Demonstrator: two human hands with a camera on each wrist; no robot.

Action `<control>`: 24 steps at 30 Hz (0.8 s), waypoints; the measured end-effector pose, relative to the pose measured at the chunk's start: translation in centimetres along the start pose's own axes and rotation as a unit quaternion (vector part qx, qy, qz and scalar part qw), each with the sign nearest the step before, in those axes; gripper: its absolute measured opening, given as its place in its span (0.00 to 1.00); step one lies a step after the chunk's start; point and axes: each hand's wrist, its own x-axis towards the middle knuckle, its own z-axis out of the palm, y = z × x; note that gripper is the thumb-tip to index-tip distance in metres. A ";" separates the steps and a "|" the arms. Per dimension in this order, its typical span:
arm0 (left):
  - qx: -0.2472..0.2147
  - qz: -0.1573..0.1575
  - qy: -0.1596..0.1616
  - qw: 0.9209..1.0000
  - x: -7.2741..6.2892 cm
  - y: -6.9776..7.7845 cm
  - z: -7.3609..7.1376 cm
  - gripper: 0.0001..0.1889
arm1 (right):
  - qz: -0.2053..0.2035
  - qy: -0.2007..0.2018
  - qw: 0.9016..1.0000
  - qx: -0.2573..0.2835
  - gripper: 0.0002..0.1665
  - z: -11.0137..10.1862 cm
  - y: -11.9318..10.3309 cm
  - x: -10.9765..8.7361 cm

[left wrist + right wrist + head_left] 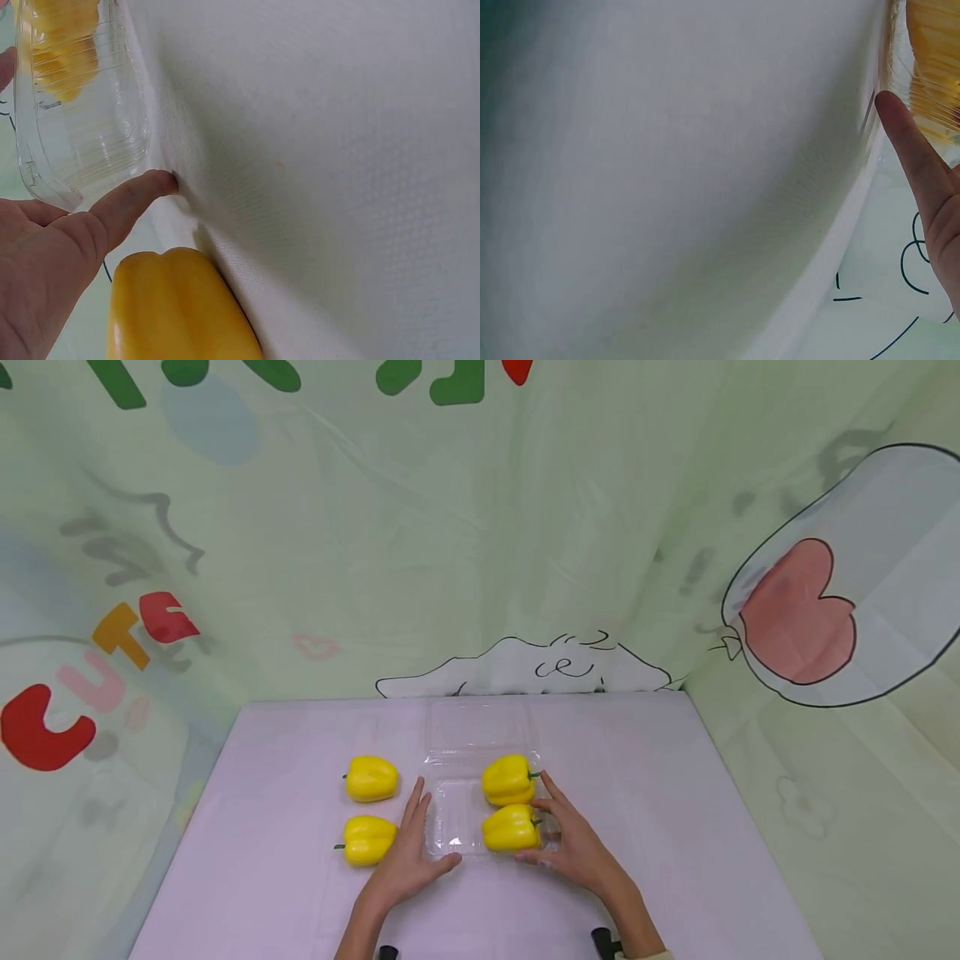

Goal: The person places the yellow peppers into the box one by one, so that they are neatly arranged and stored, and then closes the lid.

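A clear plastic clamshell box (454,810) lies with its lid (480,725) folded back away from me. In its right half sit two yellow bell peppers, a far one (507,780) and a near one (512,828). My left hand (408,860) is at the box's left side, fingers extended, holding nothing; its thumb (139,196) points toward the table surface. My right hand (573,850) spreads along the right side, beside both peppers. In the right wrist view a straight digit (911,146) touches the box's edge; its other fingers are mostly out of that view.
Left of the box, two more yellow bell peppers lie on the pale table (247,860), one farther away (371,778) and one nearer (367,840), close to my left hand. A printed cloth (480,552) hangs behind the table and along its sides.
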 end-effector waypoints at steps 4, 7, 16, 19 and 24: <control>-0.001 -0.001 -0.002 1.000 0.0 0.0 0.1 0.59 | 0.004 0.003 1.000 0.012 0.50 0.1 0.0 -0.1; -0.001 -0.001 -0.005 1.000 0.0 0.0 0.2 0.59 | 0.004 0.004 1.000 0.015 0.51 0.1 0.1 -0.1; 0.009 -0.003 -0.009 1.000 0.2 0.0 0.1 0.59 | -0.001 0.008 1.000 0.017 0.51 0.1 0.0 0.0; 0.013 -0.008 -0.012 1.000 0.2 0.1 0.0 0.59 | 0.001 0.006 1.000 0.020 0.50 0.1 0.0 0.0; 0.018 -0.009 -0.010 1.000 0.1 0.3 0.0 0.58 | 0.003 0.005 1.000 0.026 0.49 0.2 0.0 -0.1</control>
